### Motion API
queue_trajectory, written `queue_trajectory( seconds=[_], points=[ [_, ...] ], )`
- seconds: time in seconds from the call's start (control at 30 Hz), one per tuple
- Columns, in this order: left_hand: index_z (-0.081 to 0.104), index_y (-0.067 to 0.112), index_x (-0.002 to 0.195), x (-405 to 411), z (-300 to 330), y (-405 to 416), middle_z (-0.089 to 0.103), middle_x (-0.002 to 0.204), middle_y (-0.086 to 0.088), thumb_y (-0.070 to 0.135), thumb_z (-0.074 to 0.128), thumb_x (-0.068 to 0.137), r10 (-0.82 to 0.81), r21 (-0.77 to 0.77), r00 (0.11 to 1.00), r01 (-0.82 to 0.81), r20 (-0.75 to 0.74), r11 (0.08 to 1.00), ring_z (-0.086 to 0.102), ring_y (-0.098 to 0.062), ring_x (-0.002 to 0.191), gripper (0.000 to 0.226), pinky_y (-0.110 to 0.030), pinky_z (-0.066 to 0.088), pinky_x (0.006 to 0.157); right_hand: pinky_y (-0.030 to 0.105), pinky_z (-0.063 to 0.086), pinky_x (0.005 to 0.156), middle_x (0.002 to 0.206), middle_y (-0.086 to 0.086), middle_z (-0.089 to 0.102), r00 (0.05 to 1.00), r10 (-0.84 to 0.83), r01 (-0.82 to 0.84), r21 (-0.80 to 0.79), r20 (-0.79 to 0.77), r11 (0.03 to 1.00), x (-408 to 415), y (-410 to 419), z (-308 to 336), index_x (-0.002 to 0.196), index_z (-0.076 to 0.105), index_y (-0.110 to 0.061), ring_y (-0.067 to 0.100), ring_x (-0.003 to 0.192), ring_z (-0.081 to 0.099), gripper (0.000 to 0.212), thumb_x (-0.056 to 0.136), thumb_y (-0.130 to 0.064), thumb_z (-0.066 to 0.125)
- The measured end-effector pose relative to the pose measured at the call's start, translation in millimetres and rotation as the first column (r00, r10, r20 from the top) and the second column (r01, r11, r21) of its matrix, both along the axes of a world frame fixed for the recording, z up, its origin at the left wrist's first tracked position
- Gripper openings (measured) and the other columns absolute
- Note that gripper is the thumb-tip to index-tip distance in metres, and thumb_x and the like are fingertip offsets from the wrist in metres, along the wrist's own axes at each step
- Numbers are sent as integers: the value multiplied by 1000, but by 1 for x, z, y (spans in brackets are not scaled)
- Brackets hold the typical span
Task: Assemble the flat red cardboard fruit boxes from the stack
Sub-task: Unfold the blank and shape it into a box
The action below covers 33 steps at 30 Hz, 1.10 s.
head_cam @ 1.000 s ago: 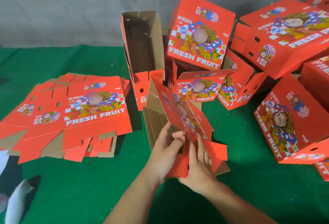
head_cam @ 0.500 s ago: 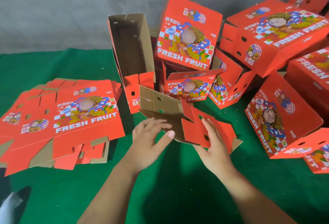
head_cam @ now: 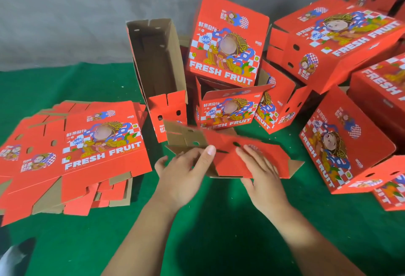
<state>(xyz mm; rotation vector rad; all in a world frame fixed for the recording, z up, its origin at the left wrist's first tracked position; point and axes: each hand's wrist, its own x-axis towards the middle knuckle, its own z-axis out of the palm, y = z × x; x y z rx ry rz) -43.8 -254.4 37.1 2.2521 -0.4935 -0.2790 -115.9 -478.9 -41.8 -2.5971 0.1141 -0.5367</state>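
Flat stack (head_cam: 72,155) left; assembled boxes (head_cam: 328,41) right and behind

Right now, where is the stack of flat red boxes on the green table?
In the head view the stack of flat boxes lies on the left of the green table, left of the left hand and below-left of the open upright box.
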Motion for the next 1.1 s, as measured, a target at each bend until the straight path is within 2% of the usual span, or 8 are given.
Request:
queue_trajectory(
  seconds=[0.1,0.2,0.3,0.43,0.53,0.67,0.83,1.1],
  points=[
    [63,50,110,-1,-10,0,71,96,31,98,33,75,5,-82,970,-26,-243,996,55,8,118,67,-43,17,122,51,40,111,159,-10,46,998,61,-60,-118,3,991,2,6,3,151,53,-31,23,145,45,77,81,-13,82],
    [65,30,123,-10,-28,0,76,114,8,45,68,93,14,-285,925,-132,-379,949,67,-25,117,34,-49,44,113,50,35,115,158,-8,48,997,72,-73,-49,-32,996,6,11,1,148,57,-28,24,144,45,78,76,-18,87],
    [62,19,130,-13,-42,8,76,120,-1,0,59,102,-20,-500,884,-246,-467,830,71,-21,110,34,-31,56,97,49,33,116,155,-6,50,1000,23,-24,-45,-15,999,6,10,-3,143,60,-26,24,144,45,79,70,-28,90],
    [66,22,126,-6,-54,24,78,109,-1,-8,53,100,104,-543,849,-420,-518,727,73,-10,88,42,-18,56,74,52,28,114,165,1,33,965,-261,261,16,-7,965,3,2,-7,149,52,-34,31,147,31,83,74,-38,87],
    [66,26,127,-6,-61,35,78,107,-4,-6,54,100,102,-546,840,-434,-534,716,72,-13,86,43,-19,56,72,55,22,119,171,8,17,862,-485,506,257,-146,823,5,-20,-5,161,26,-39,33,153,21,99,79,-33,82],
    [62,31,131,-9,-68,40,77,109,-4,-2,52,101,78,-540,852,-396,-518,742,69,-14,86,46,-22,53,73,47,23,122,168,0,26,935,-217,350,831,-281,432,11,-33,11,161,4,-49,17,149,34,108,81,-33,75],
    [62,38,132,-13,-71,34,75,120,-5,-4,48,101,46,-576,874,-357,-484,735,69,-15,95,54,-27,53,82,56,35,119,153,-6,53,936,-212,313,941,-282,130,29,-39,31,161,2,-50,19,133,57,93,98,-38,69],
    [55,29,130,-10,-83,11,76,113,-5,1,59,98,161,-613,784,-579,-599,537,72,-16,95,42,-29,55,85,45,64,85,109,-7,77,931,-305,312,870,-200,382,47,-34,94,144,47,-37,25,101,75,48,104,-10,42]
  ],
)
